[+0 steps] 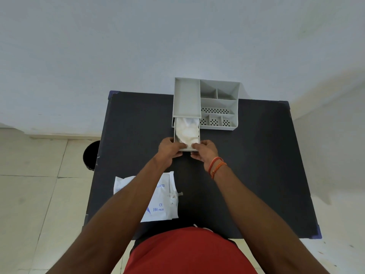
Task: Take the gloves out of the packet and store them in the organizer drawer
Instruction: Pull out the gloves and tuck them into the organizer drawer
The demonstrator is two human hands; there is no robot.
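Your left hand [170,148] and right hand [204,150] each gripped a front corner of the pulled-out grey plastic drawer [200,142], fingers curled over its front edge. The crumpled white gloves [186,131] lay inside it. The drawer jutted from the grey plastic desk organizer [186,97] at the far edge of the black table [256,165]. The white glove packet [160,202] lay flat under your left forearm

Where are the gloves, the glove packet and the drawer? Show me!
gloves [187,131], head view, on the white pile lying inside the open drawer.
glove packet [161,206], head view, on its printed white front.
drawer [188,149], head view, on its front wall between both hands.
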